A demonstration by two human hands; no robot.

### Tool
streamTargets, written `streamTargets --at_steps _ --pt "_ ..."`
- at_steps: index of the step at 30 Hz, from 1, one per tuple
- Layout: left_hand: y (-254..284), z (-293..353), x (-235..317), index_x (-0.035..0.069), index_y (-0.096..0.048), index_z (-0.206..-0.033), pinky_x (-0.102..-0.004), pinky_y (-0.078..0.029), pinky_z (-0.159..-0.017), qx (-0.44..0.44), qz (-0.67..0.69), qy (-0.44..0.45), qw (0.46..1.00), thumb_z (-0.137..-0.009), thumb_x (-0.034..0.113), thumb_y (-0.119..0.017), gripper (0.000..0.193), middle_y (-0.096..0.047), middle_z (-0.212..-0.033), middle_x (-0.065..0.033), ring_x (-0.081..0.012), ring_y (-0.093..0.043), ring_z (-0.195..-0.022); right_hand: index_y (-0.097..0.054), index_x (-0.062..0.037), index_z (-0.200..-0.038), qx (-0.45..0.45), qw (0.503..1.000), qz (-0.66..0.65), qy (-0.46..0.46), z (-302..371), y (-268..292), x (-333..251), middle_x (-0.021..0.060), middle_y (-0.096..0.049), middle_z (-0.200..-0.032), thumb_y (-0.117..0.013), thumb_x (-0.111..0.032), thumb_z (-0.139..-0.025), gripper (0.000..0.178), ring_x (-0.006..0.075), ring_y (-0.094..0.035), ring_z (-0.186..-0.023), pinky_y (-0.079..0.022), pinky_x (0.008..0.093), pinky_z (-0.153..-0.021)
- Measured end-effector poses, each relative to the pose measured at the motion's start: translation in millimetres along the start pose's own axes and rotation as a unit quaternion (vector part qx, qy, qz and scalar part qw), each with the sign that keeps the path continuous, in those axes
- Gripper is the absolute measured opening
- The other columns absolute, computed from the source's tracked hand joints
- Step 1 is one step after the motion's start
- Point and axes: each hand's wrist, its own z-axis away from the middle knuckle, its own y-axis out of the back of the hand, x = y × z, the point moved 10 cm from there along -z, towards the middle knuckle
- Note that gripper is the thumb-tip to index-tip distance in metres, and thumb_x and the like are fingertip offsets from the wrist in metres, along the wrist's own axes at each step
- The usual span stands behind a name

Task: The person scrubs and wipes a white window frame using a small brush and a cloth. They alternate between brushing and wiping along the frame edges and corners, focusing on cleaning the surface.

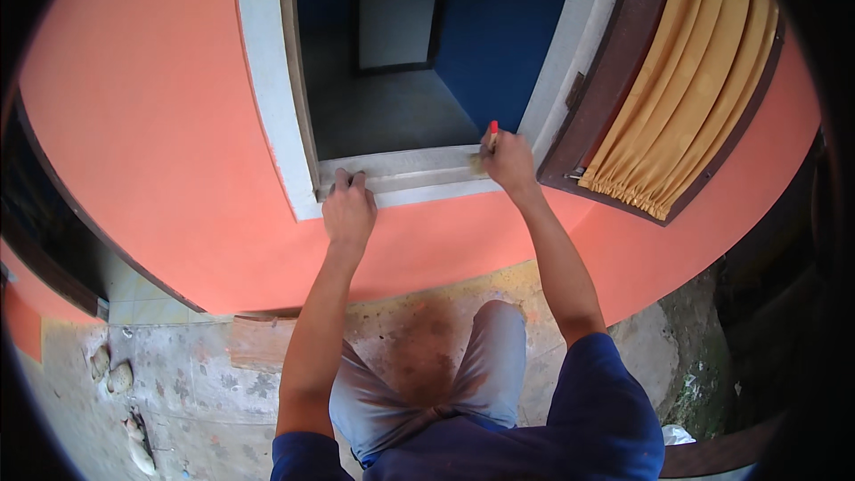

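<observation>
In front of me is a window frame (414, 185) painted white, with its sill running between my two hands. My right hand (509, 160) is closed round a paintbrush (493, 132) with a red handle end. The brush's pale bristles point down and left at the right part of the sill; they look slightly blurred. At the sill's left end, my left hand (350, 205) grips the edge with bent fingers. Its palm is hidden, so anything small under it does not show.
An open window panel (552, 165) with a brown frame and a gold curtain (686, 80) stands to the right. Salmon-coloured wall (160, 98) surrounds the frame. Shoes (120, 378) and a cat-like animal (138, 445) are on the stained floor (214, 401) at lower left.
</observation>
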Motion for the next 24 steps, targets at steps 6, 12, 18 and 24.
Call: streamTargets --at_steps 6,12,18,24 --pt "-1 -3 2 0.003 -0.071 -0.102 -0.0476 -0.062 -0.070 0.002 -0.011 0.020 1.000 -0.087 0.006 -0.067 0.016 -0.060 -0.106 -0.0145 -0.0353 -0.071 -0.090 -0.076 -0.0011 -0.097 -0.075 0.924 -0.368 -0.072 3 -13 8 0.0085 -0.074 -0.074 -0.079 -0.019 -0.088 0.020 0.0153 -0.070 -0.065 -0.054 0.0335 -0.063" --pt "-5 -12 1 0.002 -0.070 -0.103 -0.0485 -0.061 -0.068 -0.009 -0.016 0.018 1.000 -0.087 0.009 -0.066 0.018 -0.060 -0.106 -0.0145 -0.0364 -0.071 -0.084 -0.075 -0.0027 -0.093 0.018 0.999 0.042 -0.018 0 31 70 0.0187 -0.072 -0.074 -0.077 -0.015 -0.086 0.014 0.0344 -0.073 -0.070 -0.057 0.0415 -0.065" --pt "-3 -14 1 0.003 -0.071 -0.100 -0.0497 -0.060 -0.066 -0.002 -0.044 0.040 0.998 -0.087 0.012 -0.064 0.017 -0.062 -0.106 -0.0154 -0.0369 -0.071 -0.081 -0.075 -0.0021 -0.094 0.037 0.951 -0.308 -0.008 32 12 -12 0.0133 -0.074 -0.079 -0.075 -0.008 -0.090 0.007 0.0247 -0.072 -0.069 -0.055 0.0359 -0.065" --pt "-3 -15 0 0.005 -0.071 -0.101 -0.0497 -0.059 -0.064 0.019 -0.051 0.018 0.998 -0.086 0.012 -0.064 0.018 -0.065 -0.105 -0.0147 -0.0370 -0.071 -0.076 -0.075 0.0009 -0.099 0.144 0.913 -0.366 -0.109 80 0 69 0.0093 -0.075 -0.088 -0.073 -0.002 -0.092 0.007 0.0128 -0.069 -0.073 -0.053 0.0286 -0.064"
